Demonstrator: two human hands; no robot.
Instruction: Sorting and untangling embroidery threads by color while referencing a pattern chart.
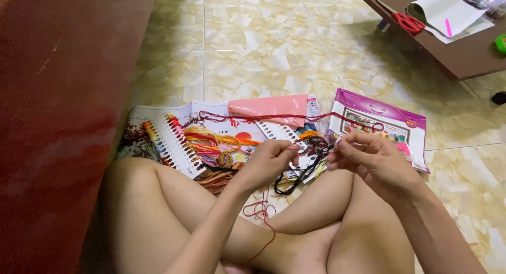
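Hands are held close together above the crossed legs of a person seated on a tiled floor. A dark red thread is pinched between thumb and forefinger of the left hand, with the other fingers curled in; from the pinch it hangs down in loose loops and trails over the shin. The right hand is closed in a fine pinch at its fingertips, just beside the left; what it grips is too small to be made out, though the red thread appears to run to it. Between and below the hands a tangle of black and dark threads is seen. Just beyond the left hand, a white punched thread card loaded with orange, yellow and red skeins is laid on a printed chart. A pink sheet lies further back, and a purple packet beside the right hand. On a low brown table at the upper right, red-handled scissors and white paper are placed.
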